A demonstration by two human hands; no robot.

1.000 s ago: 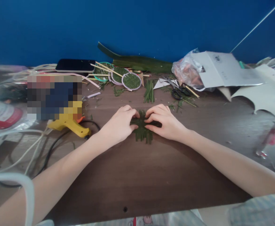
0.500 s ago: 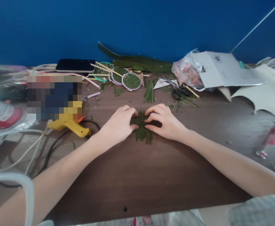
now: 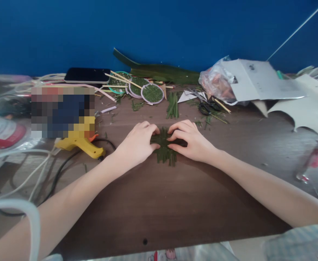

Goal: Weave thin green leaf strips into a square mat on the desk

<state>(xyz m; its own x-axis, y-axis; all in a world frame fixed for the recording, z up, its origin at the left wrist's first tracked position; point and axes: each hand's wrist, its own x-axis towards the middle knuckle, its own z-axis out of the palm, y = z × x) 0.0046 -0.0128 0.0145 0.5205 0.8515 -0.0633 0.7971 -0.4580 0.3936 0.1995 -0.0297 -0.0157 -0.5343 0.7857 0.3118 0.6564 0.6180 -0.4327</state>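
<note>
Flat on the table lies a small mat of crossed green leaf strips (image 3: 163,148), its loose ends sticking out toward me. My left hand (image 3: 142,142) grips its left side, with the curled fingertips at the upper edge and the thumb lower down. From the other side my right hand (image 3: 190,141) presses its fingertips and thumb onto the strips, fingers bent. Both hands cover part of the mat's sides. Beyond it sits a bundle of cut leaf strips (image 3: 172,105). Close to that are scissors (image 3: 206,105) with black handles.
Round rimmed pieces filled with green weave (image 3: 152,94), thin sticks (image 3: 122,78) and a phone (image 3: 86,75) lie at the back. A yellow glue gun (image 3: 85,145) with cords is at left. White card (image 3: 264,81) and a plastic bag (image 3: 218,81) are at right, before a blue wall (image 3: 159,29).
</note>
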